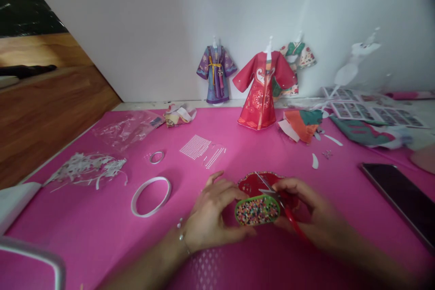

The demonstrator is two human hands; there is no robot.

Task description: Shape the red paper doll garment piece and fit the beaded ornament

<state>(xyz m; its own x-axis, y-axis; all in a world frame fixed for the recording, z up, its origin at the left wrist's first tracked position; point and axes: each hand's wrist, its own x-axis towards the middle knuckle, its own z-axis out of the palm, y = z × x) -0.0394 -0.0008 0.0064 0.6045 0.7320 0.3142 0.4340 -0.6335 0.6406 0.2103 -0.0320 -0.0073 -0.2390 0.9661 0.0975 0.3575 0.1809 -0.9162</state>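
My left hand [215,210] is curled round the left end of a small green oval box of beads [257,211], thumb below and fingers above. The beads are tiny and many-coloured. Scissors with red handles [292,221] sit in my right hand [311,210], their metal blades slightly apart and pointing up and left. The fingers of that hand also reach to the box's right end; whether they press on it I cannot tell. Behind the box lies a red piece with a scalloped, patterned edge [247,183], partly covered by the box and the scissors.
A white tape roll [151,197], a smaller ring [157,157] and a sheet of stick-on gems [195,147] lie to the left. A red paper dress [260,93] and a purple one [217,77] stand at the wall. A phone [401,199] rests on the right.
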